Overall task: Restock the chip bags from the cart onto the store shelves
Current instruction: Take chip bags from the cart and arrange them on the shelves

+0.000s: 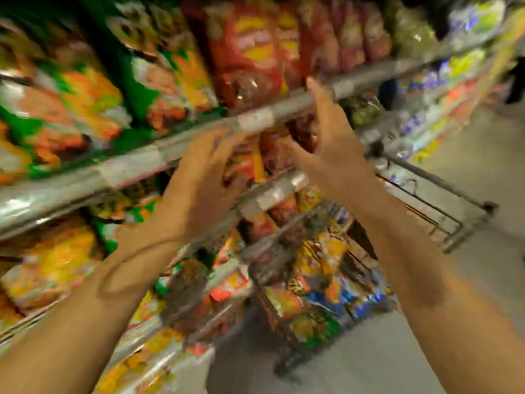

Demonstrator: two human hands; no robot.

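The view is heavily blurred. Both arms reach up to a middle shelf. My left hand (204, 172) and my right hand (324, 137) flank red and orange chip bags (255, 163) standing just under a grey shelf rail (170, 146). Fingers of both hands look spread and fairly straight against the bags' sides; the blur hides any grip. Below the hands stands the wire cart (326, 280), filled with yellow, blue and orange chip bags (321, 260).
Red chip bags (250, 46) fill the shelf above the rail, green and orange bags (79, 103) to their left. More stocked shelves (443, 89) run off to the right. Grey aisle floor (426, 351) lies right of the cart.
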